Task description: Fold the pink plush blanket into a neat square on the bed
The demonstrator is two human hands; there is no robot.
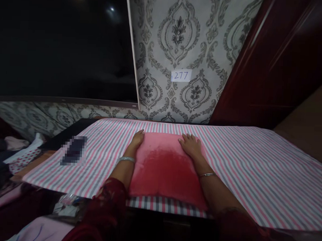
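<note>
Head view: folded pink-red velvety cloth (165,167) lies flat mid-front on the surface covered by a pink, grey and white striped sheet (255,163). Left hand (137,140) and right hand (191,145) press its far corners, palms down, fingers spread, grip open and holding nothing, apparently to keep it flat. Dark blurred rectangular object (74,151) sits well left, white paper label marked 277 (181,75) on patterned wall.

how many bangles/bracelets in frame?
2. A pale bangle sits on the wrist of the left hand; a thin metal bangle is on the wrist of the right hand. Both hands lie flat on the pink cloth. Sleeves may hide more.
</note>
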